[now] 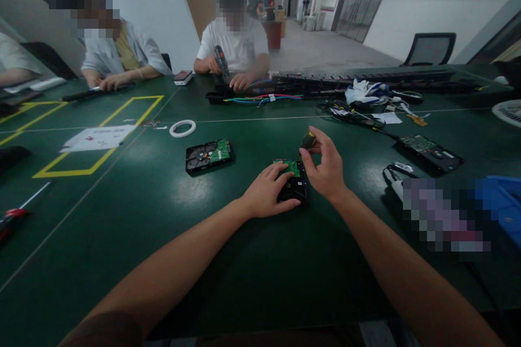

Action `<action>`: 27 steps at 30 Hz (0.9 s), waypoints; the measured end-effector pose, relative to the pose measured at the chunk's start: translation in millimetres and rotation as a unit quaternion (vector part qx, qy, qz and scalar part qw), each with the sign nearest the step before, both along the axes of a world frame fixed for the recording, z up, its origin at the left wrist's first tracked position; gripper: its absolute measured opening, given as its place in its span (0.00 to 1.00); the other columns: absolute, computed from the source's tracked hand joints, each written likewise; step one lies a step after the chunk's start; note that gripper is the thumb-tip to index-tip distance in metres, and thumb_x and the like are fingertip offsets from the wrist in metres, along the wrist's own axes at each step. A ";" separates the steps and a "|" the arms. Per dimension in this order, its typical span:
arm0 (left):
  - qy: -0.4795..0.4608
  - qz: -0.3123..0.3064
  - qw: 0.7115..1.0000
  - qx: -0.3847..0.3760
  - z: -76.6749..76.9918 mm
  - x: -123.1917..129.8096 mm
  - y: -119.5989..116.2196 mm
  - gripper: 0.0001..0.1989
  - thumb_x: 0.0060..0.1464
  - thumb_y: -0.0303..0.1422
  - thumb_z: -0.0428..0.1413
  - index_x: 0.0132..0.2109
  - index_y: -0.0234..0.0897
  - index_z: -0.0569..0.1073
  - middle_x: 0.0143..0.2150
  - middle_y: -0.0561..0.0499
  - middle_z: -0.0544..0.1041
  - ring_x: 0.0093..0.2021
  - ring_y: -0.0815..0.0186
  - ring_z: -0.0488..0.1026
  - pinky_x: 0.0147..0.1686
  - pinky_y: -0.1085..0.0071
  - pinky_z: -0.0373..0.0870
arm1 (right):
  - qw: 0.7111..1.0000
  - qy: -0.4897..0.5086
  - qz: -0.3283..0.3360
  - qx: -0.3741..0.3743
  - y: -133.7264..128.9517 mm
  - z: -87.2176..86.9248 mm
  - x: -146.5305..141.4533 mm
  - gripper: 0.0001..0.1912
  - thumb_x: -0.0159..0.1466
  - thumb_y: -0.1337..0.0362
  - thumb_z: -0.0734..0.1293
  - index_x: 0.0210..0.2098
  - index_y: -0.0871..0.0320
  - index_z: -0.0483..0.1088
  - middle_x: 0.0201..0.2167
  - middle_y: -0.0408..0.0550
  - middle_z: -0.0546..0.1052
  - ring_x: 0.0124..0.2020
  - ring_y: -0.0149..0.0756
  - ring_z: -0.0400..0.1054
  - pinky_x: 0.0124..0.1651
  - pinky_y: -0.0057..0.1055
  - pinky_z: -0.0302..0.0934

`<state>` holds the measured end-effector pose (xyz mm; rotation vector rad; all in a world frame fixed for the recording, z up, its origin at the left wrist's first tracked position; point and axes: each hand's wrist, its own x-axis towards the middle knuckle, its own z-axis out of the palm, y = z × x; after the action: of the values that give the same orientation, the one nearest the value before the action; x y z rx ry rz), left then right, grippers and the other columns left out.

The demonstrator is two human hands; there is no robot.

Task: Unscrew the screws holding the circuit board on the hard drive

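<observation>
The hard drive [293, 191] I work on lies flat on the green tabletop [228, 265], well in from the near edge. My left hand [265, 191] rests on it from the left, open, fingers spread over the green board and thumb along the side toward the near edge. My right hand [326, 168] is just beyond the drive's right side, raised, its thumb and fingers pinching the dark handle of a small screwdriver [308, 141]. The thin shaft slants down to the board; I cannot tell whether its tip touches.

A second hard drive [209, 155] sits apart to the left, farther from the near edge, with a white ring [182, 135] beyond it. A third hard drive [431, 153] lies toward the tabletop's right end. At the far edge, a person [240, 40] holds a power drill [221, 58].
</observation>
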<state>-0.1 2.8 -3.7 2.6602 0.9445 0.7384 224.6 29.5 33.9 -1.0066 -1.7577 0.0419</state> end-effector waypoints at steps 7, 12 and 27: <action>-0.006 -0.003 1.000 -0.006 2.5 0.2 -0.5 0.40 0.64 0.60 0.61 0.72 0.39 0.67 0.74 0.33 0.65 0.77 0.36 0.61 0.74 0.34 0.62 | 1.000 0.008 -0.001 0.001 1.1 0.2 0.6 0.31 0.75 0.59 0.67 0.75 0.43 0.60 0.65 0.54 0.75 0.50 0.48 0.78 0.53 0.53 0.80; -0.007 0.000 1.000 -0.008 1.7 0.5 -0.6 0.40 0.64 0.60 0.61 0.72 0.40 0.67 0.74 0.33 0.65 0.77 0.36 0.60 0.74 0.33 0.62 | 1.000 0.016 -0.001 -0.003 1.5 -0.3 1.3 0.31 0.75 0.59 0.67 0.75 0.43 0.60 0.66 0.53 0.74 0.51 0.48 0.78 0.52 0.52 0.81; 0.001 0.001 1.000 0.001 0.8 0.3 -0.3 0.41 0.64 0.60 0.61 0.72 0.38 0.67 0.74 0.34 0.65 0.77 0.37 0.60 0.75 0.36 0.62 | 1.000 0.025 -0.004 0.019 -0.8 4.8 1.1 0.30 0.75 0.58 0.67 0.74 0.42 0.60 0.65 0.53 0.74 0.54 0.49 0.77 0.51 0.50 0.81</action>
<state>0.2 2.5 -2.9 2.6622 0.9489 0.7382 225.7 28.7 38.7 -0.9776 -1.7033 0.0281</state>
